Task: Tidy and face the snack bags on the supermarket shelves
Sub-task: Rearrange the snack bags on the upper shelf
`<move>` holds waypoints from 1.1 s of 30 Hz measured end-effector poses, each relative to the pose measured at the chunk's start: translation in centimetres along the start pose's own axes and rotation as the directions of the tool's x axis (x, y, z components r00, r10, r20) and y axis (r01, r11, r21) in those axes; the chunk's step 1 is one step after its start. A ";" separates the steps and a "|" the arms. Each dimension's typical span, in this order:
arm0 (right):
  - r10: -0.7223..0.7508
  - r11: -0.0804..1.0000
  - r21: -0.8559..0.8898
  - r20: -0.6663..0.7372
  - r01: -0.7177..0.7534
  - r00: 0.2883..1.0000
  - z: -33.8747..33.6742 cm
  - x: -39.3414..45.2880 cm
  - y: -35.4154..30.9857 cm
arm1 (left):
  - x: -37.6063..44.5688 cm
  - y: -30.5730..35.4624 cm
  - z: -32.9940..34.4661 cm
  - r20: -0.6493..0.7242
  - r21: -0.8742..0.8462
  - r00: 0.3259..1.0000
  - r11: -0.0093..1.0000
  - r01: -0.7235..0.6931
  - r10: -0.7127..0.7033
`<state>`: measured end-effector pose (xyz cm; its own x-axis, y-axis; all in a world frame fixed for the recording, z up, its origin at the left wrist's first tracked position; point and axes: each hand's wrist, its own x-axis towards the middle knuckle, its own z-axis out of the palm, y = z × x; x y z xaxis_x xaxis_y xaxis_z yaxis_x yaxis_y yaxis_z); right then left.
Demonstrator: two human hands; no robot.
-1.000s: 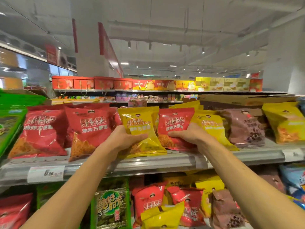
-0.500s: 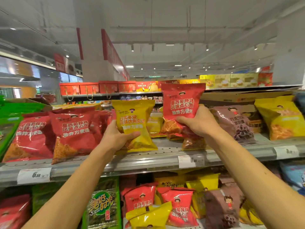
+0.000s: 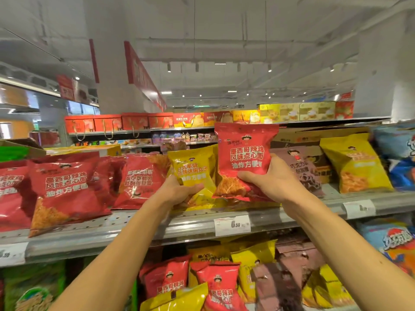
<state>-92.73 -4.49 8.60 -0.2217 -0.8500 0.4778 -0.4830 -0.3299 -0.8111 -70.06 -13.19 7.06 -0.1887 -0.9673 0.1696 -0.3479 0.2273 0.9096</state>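
Right hand [image 3: 272, 182] grips red snack bag [image 3: 243, 157] upright, lifted above shelf [image 3: 134, 230]; left hand [image 3: 179, 191] grips yellow snack bag [image 3: 193, 171] just beside it. Supermarket aisle, price tag [image 3: 232, 225] below.

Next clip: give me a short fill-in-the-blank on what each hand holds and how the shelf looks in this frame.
1. The right hand holds up a ____ snack bag.
2. The left hand grips a ____ bag at its lower part.
3. The price tag on the shelf rail below the hands reads ____.
4. Just right of the raised bag stands a ____ bag with chocolate rings pictured.

Missing words: red; yellow; 6.50; brown
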 end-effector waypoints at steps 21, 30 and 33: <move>-0.050 0.994 -0.092 0.121 0.061 0.991 22.6 -0.7 -7.2 | -12.2 -8.1 -15.4 -0.115 0.887 0.853 0.439 -0.142 0.509; 0.033 0.993 -0.115 0.259 -0.003 0.965 24.3 -0.4 -6.8 | -11.6 -8.7 -15.0 -0.177 0.867 0.823 0.482 -0.129 0.539; 0.061 0.982 -0.189 0.286 -0.006 0.956 23.9 -0.5 -7.0 | -11.6 -8.9 -14.7 -0.197 0.869 0.811 0.480 -0.116 0.551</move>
<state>-68.99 -11.61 5.98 0.0010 -0.9504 0.3111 -0.6331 -0.2414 -0.7355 -51.27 -5.69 2.54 -0.1642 -0.6813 0.7133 -0.9437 0.3191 0.0875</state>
